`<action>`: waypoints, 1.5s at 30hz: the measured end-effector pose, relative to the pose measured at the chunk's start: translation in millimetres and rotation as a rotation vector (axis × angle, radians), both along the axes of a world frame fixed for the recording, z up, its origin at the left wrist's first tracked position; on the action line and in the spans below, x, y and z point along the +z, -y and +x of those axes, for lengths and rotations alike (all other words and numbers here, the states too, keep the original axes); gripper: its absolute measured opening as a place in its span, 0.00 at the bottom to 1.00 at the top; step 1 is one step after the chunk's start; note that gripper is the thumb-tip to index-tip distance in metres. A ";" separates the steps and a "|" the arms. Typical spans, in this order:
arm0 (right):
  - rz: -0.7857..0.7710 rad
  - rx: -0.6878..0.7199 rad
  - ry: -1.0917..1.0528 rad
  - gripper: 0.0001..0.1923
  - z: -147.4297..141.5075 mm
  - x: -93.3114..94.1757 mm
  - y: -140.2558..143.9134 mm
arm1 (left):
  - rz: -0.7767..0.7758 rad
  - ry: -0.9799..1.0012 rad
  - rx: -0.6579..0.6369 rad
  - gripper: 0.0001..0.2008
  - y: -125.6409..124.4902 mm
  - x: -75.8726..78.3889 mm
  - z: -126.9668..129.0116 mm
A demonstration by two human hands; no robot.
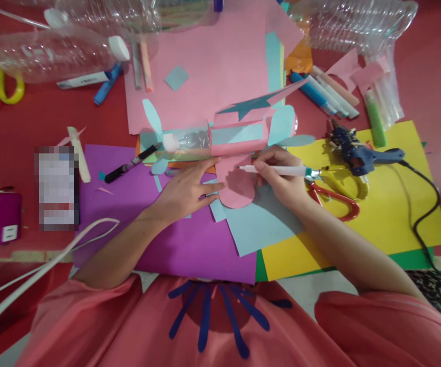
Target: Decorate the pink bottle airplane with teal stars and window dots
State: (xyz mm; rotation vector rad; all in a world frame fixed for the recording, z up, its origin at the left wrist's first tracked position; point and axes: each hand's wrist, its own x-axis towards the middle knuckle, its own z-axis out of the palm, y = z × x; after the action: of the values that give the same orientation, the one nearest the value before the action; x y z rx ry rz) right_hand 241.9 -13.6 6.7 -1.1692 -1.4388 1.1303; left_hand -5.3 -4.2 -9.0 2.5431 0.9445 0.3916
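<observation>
The right hand [279, 178] grips a white pen [277, 169] in a writing hold, its tip resting on the pink paper wing [236, 186] just to the hand's left. The left hand [188, 191] lies flat and open, grasping nothing, fingers spread on the purple sheet [167, 244] with the fingertips pressing the wing's near edge. The wing belongs to a bottle plane [224, 137] (clear plastic wrapped in pink and pale blue paper) lying just beyond both hands. Under the right wrist lies a pale blue sheet [258, 224]. Red-handled scissors [335, 199] sit just right of the right hand, a blue glue gun [361, 155] beyond them on yellow paper [377, 224]. A black marker [131, 164] lies beyond the left hand.
</observation>
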 end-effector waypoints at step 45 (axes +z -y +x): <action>-0.126 0.209 0.169 0.10 -11.2 1.8 -3.4 | -0.042 -0.035 -0.007 0.13 0.5 9.2 1.0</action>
State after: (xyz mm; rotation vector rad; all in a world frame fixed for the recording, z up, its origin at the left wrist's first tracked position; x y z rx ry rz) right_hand 230.7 -10.2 8.5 -1.2475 -1.6697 1.3071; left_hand -4.3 -4.6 0.2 2.5216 0.9468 0.3228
